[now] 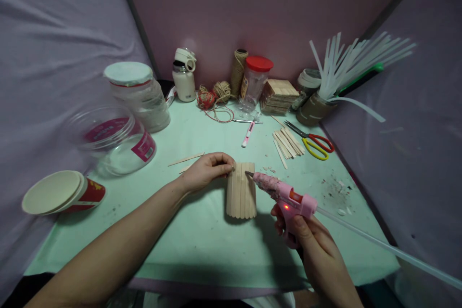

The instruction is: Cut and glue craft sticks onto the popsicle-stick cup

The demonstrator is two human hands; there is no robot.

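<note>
Near the middle of the table stands a piece covered in pale wooden craft sticks (241, 197), set side by side with rounded lower ends. My left hand (211, 169) pinches its upper left edge, thumb and fingers closed there. A pink hot glue gun (276, 187) is wrapped in my right hand (306, 233), with a small red light glowing on its side. Its metal nozzle is at the upper right part of the sticks; whether it touches them I cannot tell. From its back a long clear glue stick (382, 243) runs off to the right.
Loose craft sticks (288, 143) and scissors (314, 143) lie at right. Behind stand a cardboard tube of glue sticks (313, 108), a red-lidded jar (254, 84), twine (221, 91) and a cream bottle (185, 82). Clear tubs (144, 147) and paper cups (92, 196) occupy the left.
</note>
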